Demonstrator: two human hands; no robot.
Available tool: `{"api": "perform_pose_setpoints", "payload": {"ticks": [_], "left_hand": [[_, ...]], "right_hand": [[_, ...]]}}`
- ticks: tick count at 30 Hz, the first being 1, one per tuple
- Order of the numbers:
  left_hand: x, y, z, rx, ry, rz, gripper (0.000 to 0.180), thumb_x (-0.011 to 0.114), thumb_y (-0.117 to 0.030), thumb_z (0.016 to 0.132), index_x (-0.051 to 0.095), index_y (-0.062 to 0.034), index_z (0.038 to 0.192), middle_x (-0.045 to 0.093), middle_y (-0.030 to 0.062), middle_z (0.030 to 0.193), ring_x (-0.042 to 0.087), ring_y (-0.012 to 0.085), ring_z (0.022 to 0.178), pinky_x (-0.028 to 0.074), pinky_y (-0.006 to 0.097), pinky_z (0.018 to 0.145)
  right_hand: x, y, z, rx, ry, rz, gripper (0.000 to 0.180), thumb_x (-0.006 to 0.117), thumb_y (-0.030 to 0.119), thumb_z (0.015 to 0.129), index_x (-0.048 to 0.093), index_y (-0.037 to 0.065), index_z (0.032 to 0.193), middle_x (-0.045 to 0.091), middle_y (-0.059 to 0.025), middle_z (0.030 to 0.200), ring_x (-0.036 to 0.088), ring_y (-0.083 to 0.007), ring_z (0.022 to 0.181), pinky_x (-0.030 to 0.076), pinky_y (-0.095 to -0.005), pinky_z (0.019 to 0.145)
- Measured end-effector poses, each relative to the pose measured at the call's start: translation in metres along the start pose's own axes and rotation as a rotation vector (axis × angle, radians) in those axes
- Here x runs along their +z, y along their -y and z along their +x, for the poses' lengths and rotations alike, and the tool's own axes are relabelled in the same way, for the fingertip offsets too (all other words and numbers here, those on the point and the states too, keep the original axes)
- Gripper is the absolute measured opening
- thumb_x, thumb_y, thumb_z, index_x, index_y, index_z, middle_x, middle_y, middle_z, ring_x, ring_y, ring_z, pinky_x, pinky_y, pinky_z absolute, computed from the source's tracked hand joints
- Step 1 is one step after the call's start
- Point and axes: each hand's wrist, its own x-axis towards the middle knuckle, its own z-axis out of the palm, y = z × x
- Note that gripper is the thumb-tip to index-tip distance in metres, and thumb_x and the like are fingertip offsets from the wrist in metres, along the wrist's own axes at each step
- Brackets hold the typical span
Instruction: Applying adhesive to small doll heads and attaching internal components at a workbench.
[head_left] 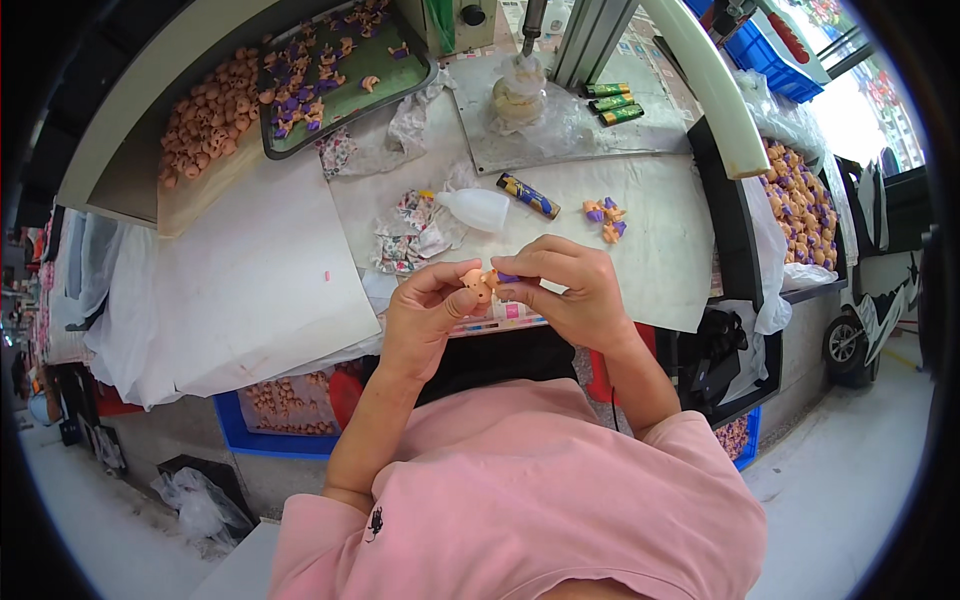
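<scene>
Between the fingertips of my left hand (420, 315) is a small flesh-coloured doll head (478, 286). My right hand (572, 290) pinches a little doll body with a purple part (506, 277), held up against the head. The two pieces meet just above the table's near edge; fingers hide whether they are joined. Beyond my right hand lies a small group of purple and flesh-coloured doll bodies (606, 218). Past my left hand are a crumpled floral cloth (412, 235) and a white squeeze bottle (478, 210) on its side, near a dark blue tube (528, 196).
Loose doll heads (205, 120) are heaped at the far left, beside a dark green tray (372, 112) of bodies. A press stand (590, 45) and several green tubes (614, 103) stand at the back. At right, a black crate (725, 200) holds dolls; a blue bin (235, 425) sits below.
</scene>
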Motion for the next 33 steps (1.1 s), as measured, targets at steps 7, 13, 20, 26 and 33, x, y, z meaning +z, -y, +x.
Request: {"api": "perform_pose_setpoints", "payload": {"ticks": [7,13,20,26,33], "left_hand": [[-0.001,0.003,0.0,-0.095,0.029,-0.145,0.031,0.071,-0.011,0.083,0.064,-0.0019,0.112,0.066,0.0075,0.096,0.065,0.0138,0.083,0.057,0.029,0.077],[0.005,-0.016,-0.003,-0.027,-0.014,-0.053,0.027,0.072,-0.008,0.082,0.064,-0.0007,0.107,0.067,0.0082,0.094,0.066,0.0139,0.08,0.058,0.028,0.074],[-0.001,-0.035,0.006,-0.081,0.087,0.105,0.028,0.076,-0.012,0.078,0.065,0.0005,0.101,0.067,0.0082,0.089,0.065,0.0143,0.074,0.056,0.026,0.067],[-0.003,-0.043,0.008,-0.005,0.101,0.063,0.024,0.074,-0.009,0.08,0.065,0.0013,0.1,0.067,0.0092,0.088,0.065,0.0139,0.074,0.056,0.027,0.067],[-0.014,-0.043,0.013,-0.107,0.078,0.0,0.023,0.068,-0.01,0.086,0.06,-0.0023,0.105,0.065,0.009,0.092,0.064,0.0157,0.08,0.055,0.027,0.071]], "right_hand": [[0.001,-0.011,0.0,-0.021,0.07,0.135,0.031,0.073,-0.003,0.07,0.072,0.006,0.1,0.065,-0.0072,0.077,0.062,-0.0184,0.069,0.049,-0.0279,0.063],[-0.001,-0.007,0.008,-0.029,0.105,0.191,0.031,0.077,-0.002,0.067,0.072,0.003,0.097,0.065,-0.0064,0.078,0.061,-0.0161,0.07,0.047,-0.0268,0.063],[-0.003,-0.006,0.017,-0.034,0.173,0.176,0.031,0.08,0.001,0.065,0.072,0.001,0.095,0.065,-0.0058,0.077,0.06,-0.0155,0.071,0.045,-0.0267,0.063],[0.01,0.001,0.021,-0.084,0.084,0.128,0.03,0.079,0.0,0.068,0.072,0.001,0.096,0.065,-0.0061,0.079,0.06,-0.0135,0.07,0.046,-0.0251,0.061],[0.008,0.006,0.033,-0.094,0.122,0.071,0.031,0.078,0.002,0.07,0.07,0.001,0.101,0.066,-0.0087,0.082,0.063,-0.0171,0.072,0.049,-0.0276,0.065]]}}
